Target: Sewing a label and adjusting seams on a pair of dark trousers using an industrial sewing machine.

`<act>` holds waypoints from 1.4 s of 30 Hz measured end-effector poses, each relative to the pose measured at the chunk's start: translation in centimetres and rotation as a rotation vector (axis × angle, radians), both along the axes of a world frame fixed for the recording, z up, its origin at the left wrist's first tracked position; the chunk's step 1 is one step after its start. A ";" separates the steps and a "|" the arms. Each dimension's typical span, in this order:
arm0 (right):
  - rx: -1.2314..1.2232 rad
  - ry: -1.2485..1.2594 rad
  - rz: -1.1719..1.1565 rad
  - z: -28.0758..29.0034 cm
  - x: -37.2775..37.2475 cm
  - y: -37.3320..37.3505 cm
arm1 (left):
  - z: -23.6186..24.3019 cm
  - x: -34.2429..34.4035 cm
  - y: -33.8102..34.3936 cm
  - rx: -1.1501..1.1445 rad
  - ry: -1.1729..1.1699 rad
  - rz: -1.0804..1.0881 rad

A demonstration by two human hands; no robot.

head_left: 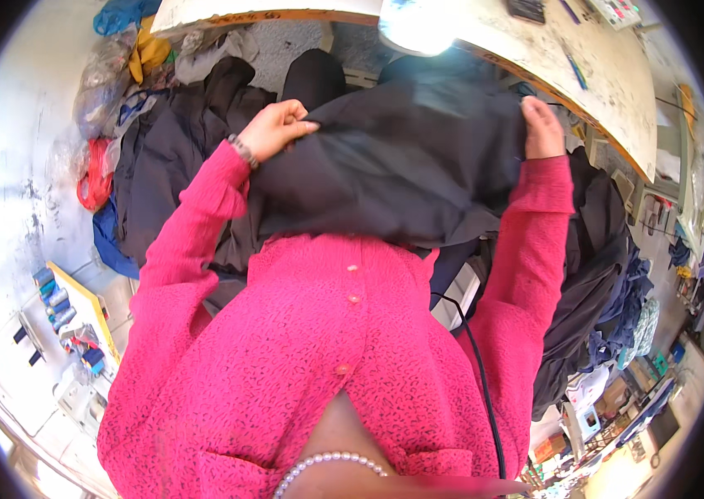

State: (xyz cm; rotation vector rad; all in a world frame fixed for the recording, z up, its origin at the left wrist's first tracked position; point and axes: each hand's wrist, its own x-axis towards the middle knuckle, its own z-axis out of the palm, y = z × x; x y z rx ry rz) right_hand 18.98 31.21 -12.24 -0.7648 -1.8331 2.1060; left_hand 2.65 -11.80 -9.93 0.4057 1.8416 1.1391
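A large piece of black cloth lies spread across my lap, its near edge against my pink top. My left hand pinches the cloth's upper left edge between thumb and fingers. At the opposite edge, my right hand grips the cloth, with part of its fingers hidden behind the fabric. The cloth hangs stretched between both hands, with a few soft folds. Whether it is a finished garment or a loose panel I cannot tell.
Ahead is a worktable with a bright lamp and a pen. Dark fabric is heaped at my left, more at my right. Plastic bags lie far left, thread spools nearer. A black cable runs beside me.
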 end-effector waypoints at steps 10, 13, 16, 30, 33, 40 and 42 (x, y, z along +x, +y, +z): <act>0.369 -0.241 0.459 -5.6 3.8 -7.5 | -6.4 -6.2 -3.6 -0.012 -0.009 0.242; 0.767 -0.202 0.532 -3.9 2.3 -10.0 | -0.8 -6.8 -1.1 -0.092 0.529 0.050; 1.232 -0.149 0.580 -3.0 0.8 -11.3 | 5.4 -0.8 5.8 0.145 0.837 -0.182; 0.724 -0.558 0.584 -3.2 4.9 -13.9 | -6.2 13.0 10.6 -0.102 0.833 -0.508; 0.641 -0.564 0.527 -4.9 5.1 -14.4 | -5.9 12.7 10.7 -0.062 0.818 -0.512; 0.215 -0.272 0.208 -6.0 5.6 -15.0 | -3.6 11.8 11.1 -0.012 0.719 -0.495; 0.272 -0.427 0.207 -6.6 5.8 -15.1 | -3.4 11.7 11.2 0.026 0.725 -0.567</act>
